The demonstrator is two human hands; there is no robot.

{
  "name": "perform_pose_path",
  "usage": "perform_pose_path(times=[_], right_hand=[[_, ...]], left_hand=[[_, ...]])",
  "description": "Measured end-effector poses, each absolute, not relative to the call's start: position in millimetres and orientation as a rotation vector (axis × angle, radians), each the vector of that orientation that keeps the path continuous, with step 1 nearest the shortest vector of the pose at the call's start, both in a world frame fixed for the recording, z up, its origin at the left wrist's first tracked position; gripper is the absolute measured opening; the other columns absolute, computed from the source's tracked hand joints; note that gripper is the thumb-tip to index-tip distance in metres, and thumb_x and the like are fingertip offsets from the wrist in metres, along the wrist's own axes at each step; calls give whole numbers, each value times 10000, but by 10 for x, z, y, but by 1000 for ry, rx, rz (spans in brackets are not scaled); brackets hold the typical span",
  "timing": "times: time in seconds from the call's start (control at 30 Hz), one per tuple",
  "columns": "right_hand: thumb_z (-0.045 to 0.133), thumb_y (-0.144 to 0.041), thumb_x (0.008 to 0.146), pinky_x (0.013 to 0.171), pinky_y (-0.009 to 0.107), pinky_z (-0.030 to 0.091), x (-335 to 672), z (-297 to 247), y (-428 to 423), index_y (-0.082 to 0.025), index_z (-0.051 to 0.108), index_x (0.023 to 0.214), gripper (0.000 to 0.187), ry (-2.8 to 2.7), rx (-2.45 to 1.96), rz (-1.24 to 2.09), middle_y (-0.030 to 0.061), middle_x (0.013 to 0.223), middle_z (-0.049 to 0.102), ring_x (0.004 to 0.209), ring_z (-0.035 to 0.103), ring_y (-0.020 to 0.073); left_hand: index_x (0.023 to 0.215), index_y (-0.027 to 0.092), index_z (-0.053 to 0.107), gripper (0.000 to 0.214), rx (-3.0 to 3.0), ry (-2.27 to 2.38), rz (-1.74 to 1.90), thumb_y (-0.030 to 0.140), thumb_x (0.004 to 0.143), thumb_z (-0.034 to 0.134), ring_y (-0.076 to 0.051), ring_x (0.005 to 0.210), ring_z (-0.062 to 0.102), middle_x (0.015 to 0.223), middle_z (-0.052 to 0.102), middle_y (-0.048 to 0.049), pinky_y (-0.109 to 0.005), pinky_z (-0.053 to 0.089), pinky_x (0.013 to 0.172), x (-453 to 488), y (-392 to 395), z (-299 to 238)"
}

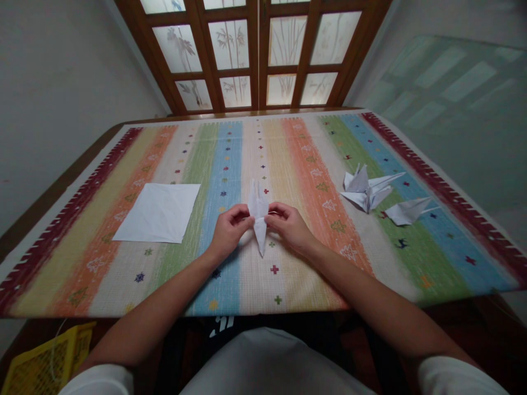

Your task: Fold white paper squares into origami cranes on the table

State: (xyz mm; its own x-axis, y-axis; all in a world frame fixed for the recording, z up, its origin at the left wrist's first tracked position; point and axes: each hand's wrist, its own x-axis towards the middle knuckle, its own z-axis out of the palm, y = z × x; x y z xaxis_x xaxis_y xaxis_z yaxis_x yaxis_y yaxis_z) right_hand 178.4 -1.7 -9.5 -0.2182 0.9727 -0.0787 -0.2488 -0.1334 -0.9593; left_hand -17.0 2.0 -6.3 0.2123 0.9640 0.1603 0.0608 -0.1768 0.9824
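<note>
A narrow piece of folded white paper (259, 207) is held upright between my hands, over the middle of the table. Its lower end comes to a point, and its top is split into two slim tips. My left hand (231, 226) pinches its left edge between thumb and fingers. On the opposite edge, my right hand (289, 224) grips it in the same way at about the same height. Left of my hands lies a flat square sheet of white paper (158, 213). Several folded paper cranes (366, 189) rest together at the right, one crane (407, 211) slightly nearer me.
A striped, patterned cloth (242, 291) covers the table, whose front edge is close to my body. Below the table at the left stands a yellow plastic basket (45, 362). Wooden doors with glass panes (258, 55) close off the far side. A glass panel (453, 109) leans at the right.
</note>
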Motion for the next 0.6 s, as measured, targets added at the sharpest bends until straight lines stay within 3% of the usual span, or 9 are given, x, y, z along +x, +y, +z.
perform_pose_path(times=[0.17,0.3,0.4,0.5,0.6], right_hand=[[898,-385,711,713,303,578,1788,-63,-9,-243,629,864,340,-1092,-984,1498,-30,818,659,722,655,146],[896,-400,717,666,280,566,1778,-51,3,-253,580,872,381,-1123,-989,1388,-35,864,612,713,632,134],[860,-394,761,691,294,566,1784,-66,11,-247,619,852,296,-1213,-1003,1310,-14,876,632,757,641,153],[782,-372,847,765,332,579,1815,-90,15,-241,737,870,140,-1353,-1022,1244,39,986,701,854,672,183],[732,-329,885,885,376,587,1872,-112,25,-257,816,884,111,-1452,-1023,1181,73,1118,721,1010,688,215]], left_hand=[[938,195,696,155,1445,1079,1198,310,863,768,-179,898,708,958,716,-41,-357,632,879,-137,3,-62],[984,217,582,282,1321,1079,1231,291,818,798,-160,842,700,985,655,-18,-304,656,706,-93,1,-69],[1011,237,520,339,1286,1073,1248,269,813,794,-131,802,689,1062,636,-11,-281,655,667,-91,8,-76],[988,220,591,225,1362,1059,1215,272,852,763,-126,803,694,1062,669,-23,-278,651,714,-123,19,-88],[956,198,722,113,1458,1068,1149,297,902,724,-152,838,715,1066,718,-65,-299,657,757,-162,27,-102]])
